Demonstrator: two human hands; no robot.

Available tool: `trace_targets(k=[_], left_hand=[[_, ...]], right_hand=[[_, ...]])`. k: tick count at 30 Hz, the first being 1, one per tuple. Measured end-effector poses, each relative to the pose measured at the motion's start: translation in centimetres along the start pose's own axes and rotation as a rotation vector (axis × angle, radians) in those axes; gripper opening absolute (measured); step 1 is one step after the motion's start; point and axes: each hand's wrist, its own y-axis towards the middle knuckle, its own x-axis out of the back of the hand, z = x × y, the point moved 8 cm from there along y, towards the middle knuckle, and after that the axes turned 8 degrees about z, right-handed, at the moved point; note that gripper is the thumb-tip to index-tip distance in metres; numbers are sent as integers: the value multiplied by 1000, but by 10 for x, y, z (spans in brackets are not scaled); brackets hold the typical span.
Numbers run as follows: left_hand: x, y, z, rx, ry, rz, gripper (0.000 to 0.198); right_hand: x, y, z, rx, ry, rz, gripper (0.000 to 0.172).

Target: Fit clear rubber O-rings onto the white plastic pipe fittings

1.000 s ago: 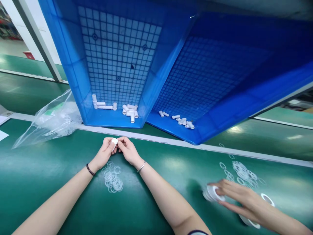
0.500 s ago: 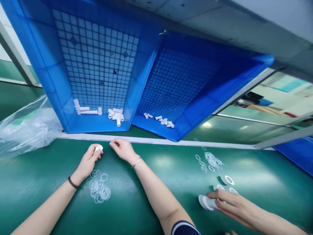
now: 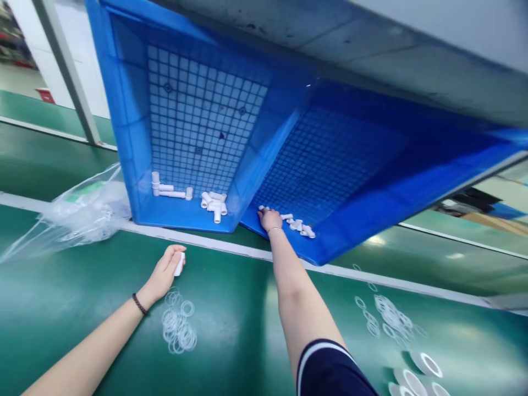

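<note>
My left hand is closed around a short white plastic pipe fitting, low over the green worktop. Just below it lies a loose pile of thin clear rings. My right hand reaches into the right blue bin, at its low front left corner. Its fingers are curled on a small white pipe fitting, mostly hidden by the hand. More white pipe fittings lie in that bin, right of my fingers.
A second blue bin stands tilted on the left, holding several white pipe tees and longer fittings. Left of it lies a clear plastic bag. More clear rings and larger white ring-shaped parts lie at the right.
My right hand has moved from beside my left hand into the right bin. The fitting in my left hand is now turned upright. Another person's hand at the right has left the view.
</note>
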Motion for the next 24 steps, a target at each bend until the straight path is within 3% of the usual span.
trace_targets(k=[5,8,10,13,15,17,20,24], left_hand=[[-7,0,-1,86,-369,26,40],[-12,-1,-2,119,-509,57,39],[-13,-2,-3,136,-567,72,39],[-16,-4,-1,169,-616,87,39],[-18,-5,0,186,-630,96,38],[-20,-6,1,201,-615,107,37],[-25,-6,1,201,-569,149,34],[-32,-6,0,171,-523,228,37]], right_hand=[[2,-9,-3,-14,218,-108,35],[6,-43,6,26,412,-178,47],[5,-78,25,140,705,-180,51],[-9,-141,78,389,1102,14,49],[-28,-183,118,487,1143,224,44],[-44,-217,147,560,1125,345,39],[-61,-244,168,624,1092,387,32],[-71,-249,168,644,1029,406,31]])
